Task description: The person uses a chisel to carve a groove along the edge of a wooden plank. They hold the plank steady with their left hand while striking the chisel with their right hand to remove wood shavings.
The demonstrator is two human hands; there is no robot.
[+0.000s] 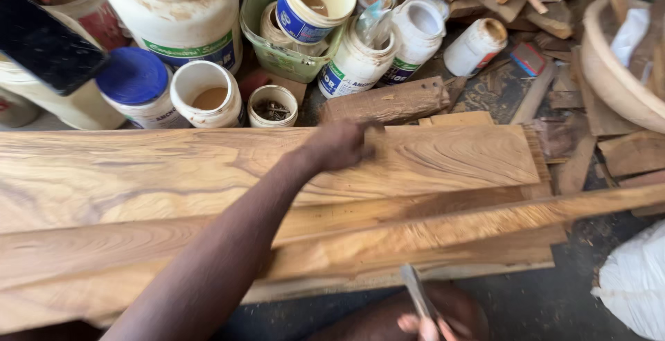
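The left hand [339, 144] lies on the upper face of a broad, pale, strongly grained wooden plank [173, 168] that runs across the view from nine o'clock to three o'clock. The hand sits near the plank's far edge, fingers curled down onto the wood; motion blur hides whether anything is pinched beneath them, so the grip cannot be told.

The right hand [426, 326] shows only partly at six o'clock, at the bottom edge. Its fingers close around a thin, flat grey metal blade [415, 291], which points up toward a narrower, rough-edged wooden strip [443, 226] lying at a slant over the lower boards. The blade tip is at the strip's near edge; contact cannot be confirmed.

At twelve o'clock, beyond the plank, stand a white plastic tub with a blue lid [135, 84], an open white tub of brown paste [206, 95], a small open tin holding dark nails [272, 107] and a green plastic tray [287, 57] containing further tubs. A dark wooden offcut [388, 102] lies just beyond the left hand. At two o'clock is a pale round wooden bowl [613, 71]; at four o'clock, a white sack [634, 282].
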